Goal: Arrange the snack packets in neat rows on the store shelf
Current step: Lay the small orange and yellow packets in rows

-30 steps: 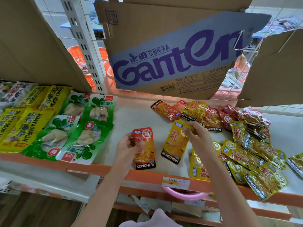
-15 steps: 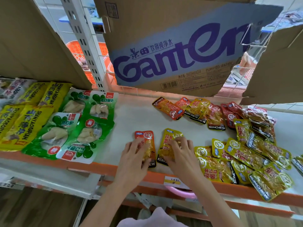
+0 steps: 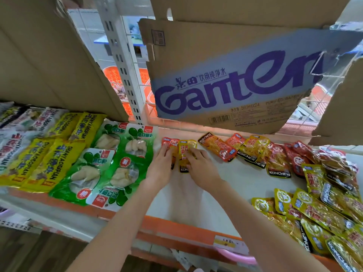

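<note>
Two small Konchew snack packets lie side by side on the white shelf [image 3: 241, 179], just right of the green packets. My left hand [image 3: 161, 167] presses flat on the orange-red packet [image 3: 169, 143]. My right hand [image 3: 202, 169] presses with straight fingers on the yellow packet [image 3: 185, 146] beside it. A loose heap of red and yellow Konchew packets [image 3: 322, 193] covers the shelf's right side, and a few more packets [image 3: 220, 147] lie along the back.
Green packets [image 3: 115, 163] and yellow packets [image 3: 49, 152] sit in rows at the left. A Ganten cardboard box [image 3: 235, 89] hangs low over the back of the shelf. An orange front rail [image 3: 176, 230] carries a price tag [image 3: 227, 242].
Both hands slid the two packets from the front edge back and to the left, next to the green packets. The camera moved closer and to the right.
</note>
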`<state>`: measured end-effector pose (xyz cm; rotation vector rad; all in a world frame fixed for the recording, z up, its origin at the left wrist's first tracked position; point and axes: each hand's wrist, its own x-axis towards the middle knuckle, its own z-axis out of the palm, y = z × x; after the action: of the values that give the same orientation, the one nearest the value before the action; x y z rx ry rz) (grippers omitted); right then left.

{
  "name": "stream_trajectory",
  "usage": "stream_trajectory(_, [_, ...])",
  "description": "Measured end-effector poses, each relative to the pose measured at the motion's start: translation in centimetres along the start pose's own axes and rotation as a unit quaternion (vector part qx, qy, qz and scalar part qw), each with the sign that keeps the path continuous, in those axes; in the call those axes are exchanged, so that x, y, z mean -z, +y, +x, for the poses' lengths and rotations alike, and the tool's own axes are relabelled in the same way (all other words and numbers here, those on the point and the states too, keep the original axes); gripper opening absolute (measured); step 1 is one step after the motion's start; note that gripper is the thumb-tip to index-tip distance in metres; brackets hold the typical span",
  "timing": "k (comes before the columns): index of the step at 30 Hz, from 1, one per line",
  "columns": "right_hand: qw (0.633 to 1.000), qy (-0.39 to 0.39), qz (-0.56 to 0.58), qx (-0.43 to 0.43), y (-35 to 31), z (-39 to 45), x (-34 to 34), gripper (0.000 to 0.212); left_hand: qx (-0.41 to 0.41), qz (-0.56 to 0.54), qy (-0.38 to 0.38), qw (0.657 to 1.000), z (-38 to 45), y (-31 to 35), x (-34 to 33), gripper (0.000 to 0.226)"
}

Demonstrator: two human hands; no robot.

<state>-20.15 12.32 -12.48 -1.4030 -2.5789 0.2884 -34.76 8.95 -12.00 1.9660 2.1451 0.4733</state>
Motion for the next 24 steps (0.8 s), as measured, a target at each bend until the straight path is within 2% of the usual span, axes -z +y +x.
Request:
stream_trajectory(3, [1.000,-0.023,0.000,-0.021,0.0,2.1,0.0,0.046,-0.005,0.013,-0.013,1.000,1.7,-0.6,0.6,0.051])
stream_trajectory(6, [0.999,-0.036,0.006,-0.033,-0.1,3.4,0.1,0.045,-0.009,0.008,-0.021,1.000,2.6,-1.7,0.6,0.056])
stream_trajectory(15, [0.997,-0.015,0.035,-0.061,-0.2,3.5,0.8,0.043,-0.011,-0.009,-0.013,1.000,3.2,-1.8,0.6,0.052])
stream_trajectory(18, [0.996,0.022,0.028,-0.079,1.4,2.7,2.2,0.040,-0.025,-0.028,0.045,0.998,3.2,-0.7,0.4,0.033])
stream_trajectory(20, [0.994,0.059,0.024,-0.092,3.1,2.0,3.1,0.036,-0.044,-0.034,0.075,0.996,3.3,0.9,-0.2,0.035])
stream_trajectory(22, [0.987,0.101,0.031,-0.118,5.1,1.2,3.8,0.030,-0.059,-0.052,0.072,0.994,3.1,3.1,-0.9,0.032])
stream_trajectory(24, [0.983,0.108,0.024,-0.149,7.0,0.3,4.5,0.030,-0.092,-0.061,0.062,0.992,3.1,5.4,-1.6,0.029])
